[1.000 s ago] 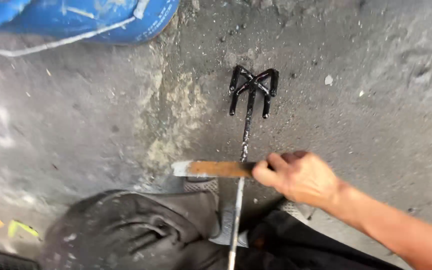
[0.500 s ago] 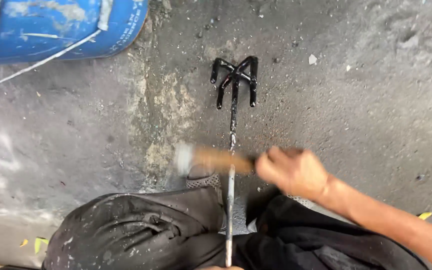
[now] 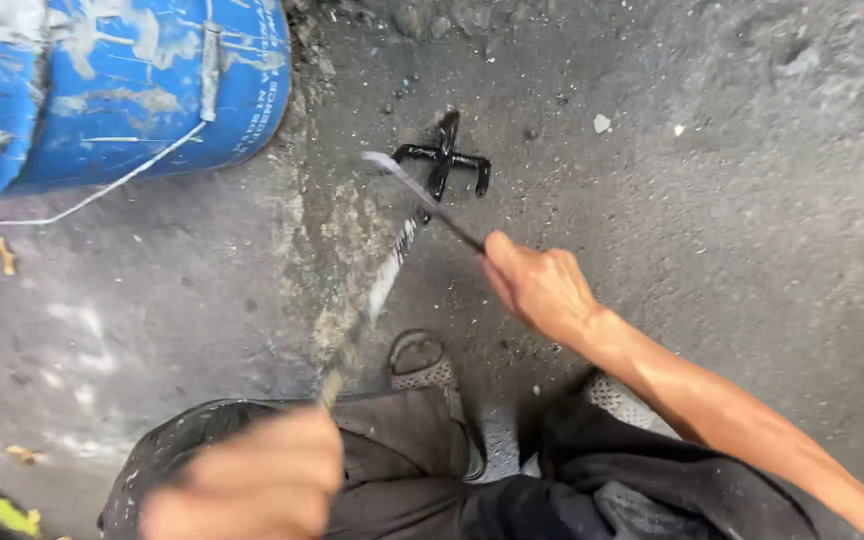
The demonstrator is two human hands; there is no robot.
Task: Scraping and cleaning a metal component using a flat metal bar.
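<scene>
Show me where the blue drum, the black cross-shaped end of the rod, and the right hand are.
blue drum (image 3: 122,90), head view, painted side wall.
black cross-shaped end (image 3: 444,157), head view, its centre.
right hand (image 3: 542,285), head view, back of hand.

The rod (image 3: 384,282) in my left hand (image 3: 252,480) is dull ribbed metal ending in a glossy black-painted cross head (image 3: 444,160). My right hand (image 3: 540,285) grips a thin, blurred tool (image 3: 422,198) with a pale metallic sheen. Rough, matt grey concrete floor (image 3: 732,200) lies beneath, beside a scuffed blue plastic drum (image 3: 122,90).

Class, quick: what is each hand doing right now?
Left hand: blurred, closed on the near end of the metal rod.
Right hand: closed on a thin tool.
</scene>
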